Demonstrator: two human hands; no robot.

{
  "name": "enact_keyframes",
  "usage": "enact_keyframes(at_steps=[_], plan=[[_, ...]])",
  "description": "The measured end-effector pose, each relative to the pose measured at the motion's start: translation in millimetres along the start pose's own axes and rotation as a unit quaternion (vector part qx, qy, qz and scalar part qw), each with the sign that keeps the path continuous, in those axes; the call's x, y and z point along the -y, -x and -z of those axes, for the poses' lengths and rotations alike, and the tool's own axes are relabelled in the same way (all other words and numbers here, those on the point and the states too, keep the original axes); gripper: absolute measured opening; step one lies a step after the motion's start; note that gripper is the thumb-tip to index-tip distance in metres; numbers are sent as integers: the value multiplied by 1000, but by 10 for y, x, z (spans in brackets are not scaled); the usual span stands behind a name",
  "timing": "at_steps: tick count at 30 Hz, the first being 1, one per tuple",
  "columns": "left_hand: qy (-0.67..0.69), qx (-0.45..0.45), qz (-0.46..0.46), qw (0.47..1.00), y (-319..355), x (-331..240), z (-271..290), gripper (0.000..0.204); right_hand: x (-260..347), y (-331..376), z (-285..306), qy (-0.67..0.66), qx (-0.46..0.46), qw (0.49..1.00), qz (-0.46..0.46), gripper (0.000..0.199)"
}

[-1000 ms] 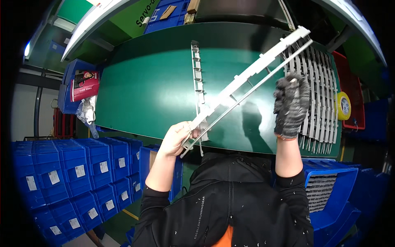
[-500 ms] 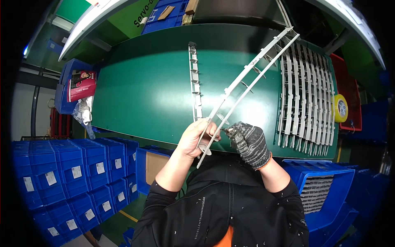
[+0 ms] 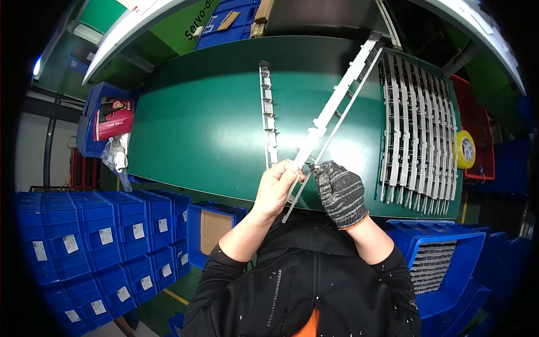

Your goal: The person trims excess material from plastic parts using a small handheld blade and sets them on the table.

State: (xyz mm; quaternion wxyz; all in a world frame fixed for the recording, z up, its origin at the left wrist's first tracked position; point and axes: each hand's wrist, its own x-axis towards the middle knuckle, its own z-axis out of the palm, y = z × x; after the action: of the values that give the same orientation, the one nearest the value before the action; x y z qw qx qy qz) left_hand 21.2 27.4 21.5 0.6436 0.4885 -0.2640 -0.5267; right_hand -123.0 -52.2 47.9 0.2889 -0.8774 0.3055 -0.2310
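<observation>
My bare left hand (image 3: 281, 182) is closed round the lower part of a long, pale ladder-like strip (image 3: 340, 95), two rails joined by short crosspieces. The strip slants up and away to the right over the green table. Just right of its lower end is my right hand (image 3: 341, 194), in a dark grey knitted glove with an orange cuff. Its fingers are curled together against the nearer rail; whatever they pinch is hidden. Another such strip (image 3: 268, 109) lies on the table beyond my left hand.
On the green table (image 3: 191, 129), several similar strips (image 3: 418, 129) lie side by side at the right, beside a yellow tape roll (image 3: 465, 149). Stacked blue crates (image 3: 90, 230) stand at the lower left. A blue crate (image 3: 449, 247) at the lower right holds more grey parts. A red bag (image 3: 114, 119) sits far left.
The held strip has rolled so its upper rail shows broader, and its far end has swung left. My left hand has shifted slightly right; my gloved hand has come closer to the strip.
</observation>
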Motion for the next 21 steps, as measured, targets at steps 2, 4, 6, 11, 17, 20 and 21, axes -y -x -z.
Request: enact_keyframes(at_steps=[2, 4, 6, 11, 17, 20, 21], plan=[[-68, -32, 4, 997, 5, 19, 29, 16, -100, 14, 39, -290, 114, 940, -139, 17], [-259, -59, -97, 959, -58, -13, 8, 15, -139, 62, 39, -564, 202, 783, -168, 22], [-452, -102, -204, 862, -113, 51, -4, 15, -93, 98, 70, -615, 188, 760, -99, 25], [-514, -99, -216, 824, -91, 359, 19, 13, -335, -34, -269, -511, -23, 817, -269, 25], [-592, 25, -117, 797, -9, 592, -206, 33, -591, -33, -582, -122, -14, 956, -265, 56], [-574, 63, -124, 807, -70, 563, -176, 38, -1050, 175, -811, -93, -95, 964, -231, 48], [-578, 50, -135, 803, -130, 565, -109, 41, -999, 175, -679, -132, -83, 947, -280, 46]])
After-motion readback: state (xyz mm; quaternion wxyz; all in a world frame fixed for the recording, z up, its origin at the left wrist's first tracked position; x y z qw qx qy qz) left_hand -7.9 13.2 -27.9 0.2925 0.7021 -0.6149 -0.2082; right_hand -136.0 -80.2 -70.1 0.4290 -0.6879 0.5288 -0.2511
